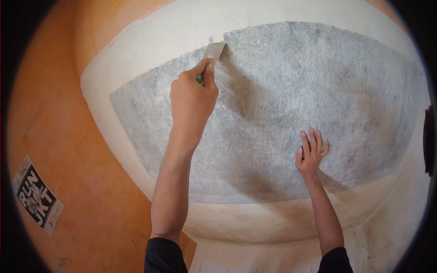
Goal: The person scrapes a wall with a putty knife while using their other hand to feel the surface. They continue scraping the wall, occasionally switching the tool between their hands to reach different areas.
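Note:
My left hand (195, 93) is closed around the handle of a putty knife (215, 51), of which a bit of green shows between the fingers. The knife's flat metal blade meets the upper edge of a rough grey patch (282, 82) on the wall, where white paint (182, 32) borders it. At that edge is a small notch with a grey mark in the white. Lower and to the right, my right hand (311, 157) rests on the grey surface with its fingers spread, holding nothing.
An orange wall (91, 182) stands at the left, bearing a black-and-white sticker (38, 195) and faint scribbles. Below the grey patch runs a pale band of wall (255, 223). A dark object (429, 141) sits at the right edge.

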Demonstrator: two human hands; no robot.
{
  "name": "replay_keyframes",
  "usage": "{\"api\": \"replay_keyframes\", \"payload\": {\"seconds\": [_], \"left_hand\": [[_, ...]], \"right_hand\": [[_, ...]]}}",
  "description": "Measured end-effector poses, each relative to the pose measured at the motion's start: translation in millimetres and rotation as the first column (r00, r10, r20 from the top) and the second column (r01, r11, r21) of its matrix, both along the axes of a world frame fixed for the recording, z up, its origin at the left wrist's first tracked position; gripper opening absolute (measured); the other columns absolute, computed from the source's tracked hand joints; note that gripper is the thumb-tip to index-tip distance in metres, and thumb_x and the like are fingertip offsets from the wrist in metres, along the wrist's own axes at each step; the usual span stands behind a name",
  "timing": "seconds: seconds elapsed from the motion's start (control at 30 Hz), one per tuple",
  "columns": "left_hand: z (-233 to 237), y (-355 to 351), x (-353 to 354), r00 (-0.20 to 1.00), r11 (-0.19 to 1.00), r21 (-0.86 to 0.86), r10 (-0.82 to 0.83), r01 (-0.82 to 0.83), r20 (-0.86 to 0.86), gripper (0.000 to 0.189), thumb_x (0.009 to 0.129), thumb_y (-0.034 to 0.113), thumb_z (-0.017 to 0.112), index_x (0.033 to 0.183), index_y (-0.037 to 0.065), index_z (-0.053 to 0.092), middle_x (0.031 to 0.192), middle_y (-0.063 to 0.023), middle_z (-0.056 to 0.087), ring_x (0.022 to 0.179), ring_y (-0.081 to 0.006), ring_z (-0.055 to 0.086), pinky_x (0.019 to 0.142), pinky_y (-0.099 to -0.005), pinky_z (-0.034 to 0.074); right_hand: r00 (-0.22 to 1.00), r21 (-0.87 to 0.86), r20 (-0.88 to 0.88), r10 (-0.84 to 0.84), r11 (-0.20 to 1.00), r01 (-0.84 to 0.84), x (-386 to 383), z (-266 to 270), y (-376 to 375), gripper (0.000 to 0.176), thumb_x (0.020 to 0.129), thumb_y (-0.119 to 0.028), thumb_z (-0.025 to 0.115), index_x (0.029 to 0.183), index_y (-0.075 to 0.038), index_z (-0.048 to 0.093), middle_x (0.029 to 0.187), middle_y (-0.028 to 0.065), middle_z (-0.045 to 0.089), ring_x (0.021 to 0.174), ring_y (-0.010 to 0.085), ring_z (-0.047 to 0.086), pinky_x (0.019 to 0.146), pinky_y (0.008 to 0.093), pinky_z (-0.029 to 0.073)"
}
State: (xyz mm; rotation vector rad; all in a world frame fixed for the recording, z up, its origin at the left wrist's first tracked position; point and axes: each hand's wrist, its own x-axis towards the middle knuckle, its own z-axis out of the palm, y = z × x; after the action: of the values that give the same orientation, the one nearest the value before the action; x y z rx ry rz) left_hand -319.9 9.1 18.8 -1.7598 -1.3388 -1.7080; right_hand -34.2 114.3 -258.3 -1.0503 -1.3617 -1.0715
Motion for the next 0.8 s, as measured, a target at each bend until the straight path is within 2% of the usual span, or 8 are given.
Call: {"api": "replay_keyframes", "payload": {"seconds": [0.03, 0.07, 0.13, 0.27, 0.37, 0.53, 0.63, 0.8], "left_hand": [[1, 1, 1, 0.999, 1.000, 0.028, 0.001, 0.000, -0.034, 0.030, 0.099, 0.023, 0.058, 0.118, 0.005, 0.073, 0.072, -0.0203, 0.070, 0.058, -0.0269, 0.068, 0.056, -0.0371, 0.050], [4, 1, 5, 0.999, 0.999, 0.033, -0.006, 0.008, -0.036, 0.030, 0.099, 0.023, 0.058, 0.118, 0.005, 0.073, 0.072, -0.0203, 0.070, 0.058, -0.0269, 0.068, 0.056, -0.0371, 0.050], [4, 0, 8, 1.000, 1.000, -0.013, 0.027, -0.026, 0.015, 0.031, 0.097, 0.027, 0.064, 0.118, 0.006, 0.073, 0.073, -0.0213, 0.070, 0.056, -0.0236, 0.062, 0.061, -0.0358, 0.050], [-1, -8, 8, 1.000, 1.000, -0.015, 0.003, -0.003, -0.006, 0.030, 0.097, 0.026, 0.064, 0.118, 0.007, 0.073, 0.071, -0.0220, 0.068, 0.054, -0.0230, 0.061, 0.059, -0.0361, 0.049], [0, -15, 6, 1.000, 0.996, -0.092, 0.008, -0.009, -0.011, 0.030, 0.100, 0.021, 0.057, 0.120, 0.004, 0.072, 0.068, -0.0198, 0.069, 0.057, -0.0261, 0.069, 0.056, -0.0386, 0.051], [-30, 7, 4, 0.999, 0.999, 0.035, -0.023, 0.024, -0.029, 0.030, 0.099, 0.019, 0.057, 0.120, 0.002, 0.071, 0.066, -0.0192, 0.068, 0.054, -0.0262, 0.067, 0.052, -0.0373, 0.047], [-12, 3, 14, 0.999, 0.998, 0.058, -0.034, 0.035, -0.008, 0.030, 0.099, 0.019, 0.057, 0.119, 0.002, 0.071, 0.066, -0.0195, 0.068, 0.058, -0.0304, 0.069, 0.054, -0.0396, 0.049], [-13, -19, 15, 0.999, 0.994, -0.092, 0.055, -0.054, 0.000, 0.029, 0.100, 0.020, 0.055, 0.117, 0.005, 0.072, 0.072, -0.0201, 0.070, 0.065, -0.0360, 0.070, 0.059, -0.0432, 0.053]], "right_hand": [[1.000, 0.013, -0.001, -0.006, 1.000, 0.006, 0, -1, 1, 0.045, 0.097, -0.025, 0.046, 0.137, -0.013, 0.062, 0.150, 0.0103, 0.051, 0.143, 0.0313, 0.039, 0.117, 0.0551, 0.012], [1.000, 0.018, -0.003, -0.013, 1.000, 0.013, 1, 1, 2, 0.045, 0.097, -0.025, 0.046, 0.137, -0.013, 0.062, 0.150, 0.0103, 0.051, 0.143, 0.0313, 0.039, 0.117, 0.0551, 0.012], [1.000, 0.019, 0.001, 0.000, 1.000, 0.000, 0, 0, 0, 0.045, 0.097, -0.025, 0.046, 0.137, -0.013, 0.062, 0.150, 0.0104, 0.051, 0.143, 0.0311, 0.039, 0.117, 0.0550, 0.012], [1.000, 0.007, -0.001, -0.013, 1.000, 0.013, 1, 2, -1, 0.045, 0.098, -0.025, 0.046, 0.138, -0.014, 0.062, 0.150, 0.0102, 0.051, 0.143, 0.0312, 0.039, 0.117, 0.0550, 0.012], [1.000, 0.006, 0.007, 0.004, 1.000, -0.004, -1, -3, 0, 0.045, 0.098, -0.025, 0.046, 0.138, -0.014, 0.061, 0.150, 0.0100, 0.050, 0.143, 0.0312, 0.039, 0.117, 0.0551, 0.012], [1.000, 0.009, 0.012, -0.017, 1.000, 0.017, 0, -1, 1, 0.045, 0.097, -0.024, 0.046, 0.139, -0.013, 0.061, 0.150, 0.0101, 0.050, 0.144, 0.0315, 0.038, 0.117, 0.0554, 0.012], [1.000, 0.018, 0.010, -0.005, 1.000, 0.005, -1, 0, -1, 0.045, 0.097, -0.023, 0.047, 0.139, -0.013, 0.061, 0.151, 0.0103, 0.050, 0.144, 0.0317, 0.038, 0.117, 0.0555, 0.012], [1.000, -0.017, 0.016, -0.006, 1.000, 0.006, 0, -1, -2, 0.045, 0.097, -0.023, 0.047, 0.139, -0.012, 0.061, 0.151, 0.0104, 0.050, 0.144, 0.0319, 0.038, 0.117, 0.0557, 0.013]]}}
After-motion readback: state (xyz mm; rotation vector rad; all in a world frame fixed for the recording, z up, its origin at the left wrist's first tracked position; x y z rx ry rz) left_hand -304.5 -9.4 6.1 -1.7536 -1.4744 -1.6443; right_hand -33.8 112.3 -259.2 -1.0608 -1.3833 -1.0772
